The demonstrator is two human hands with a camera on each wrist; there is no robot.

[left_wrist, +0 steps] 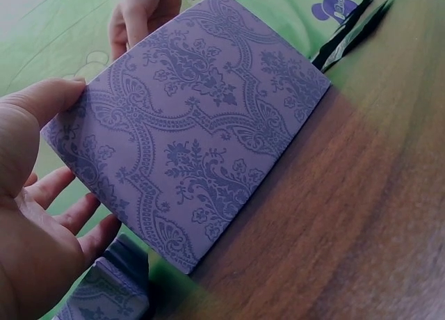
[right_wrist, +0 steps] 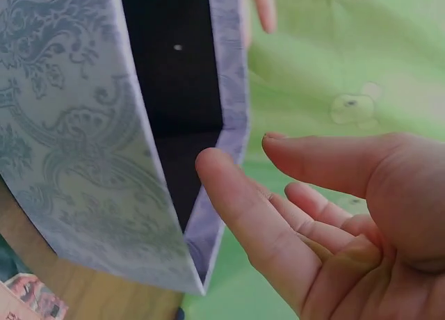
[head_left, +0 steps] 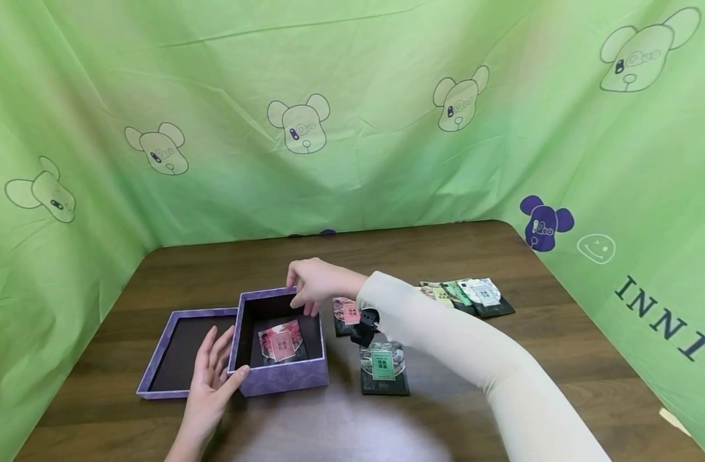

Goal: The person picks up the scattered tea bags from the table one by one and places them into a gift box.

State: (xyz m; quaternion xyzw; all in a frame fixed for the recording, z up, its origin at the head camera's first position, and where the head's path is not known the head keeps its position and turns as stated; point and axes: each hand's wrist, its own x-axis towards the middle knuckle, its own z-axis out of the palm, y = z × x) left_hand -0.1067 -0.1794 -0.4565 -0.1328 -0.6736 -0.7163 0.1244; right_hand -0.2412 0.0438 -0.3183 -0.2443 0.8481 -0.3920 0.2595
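Observation:
A purple patterned box [head_left: 284, 380] stands uncovered, with a pink and black tea sachet [head_left: 281, 341] lying on its dark floor. At the near left corner, my left hand [head_left: 209, 382] rests its thumb on the rim, and its extended fingers lie against the left wall. The left wrist view shows the thumb [left_wrist: 66, 90] at the box's edge. Over the far right part of the box hangs my right hand [head_left: 314, 282], its loosely bent fingers holding nothing. In the right wrist view, its fingers [right_wrist: 257, 226] are near the rim, apart from one another.
The shallow box lid [head_left: 164, 353] lies inner side up left of the box. A green-labelled sachet [head_left: 383, 369] and a pink one [head_left: 345, 314] lie to the right. Farther right, several overlapping sachets [head_left: 482, 295] are partly behind my right sleeve. A green curtain [head_left: 352, 186] surrounds the wooden table [head_left: 306, 423].

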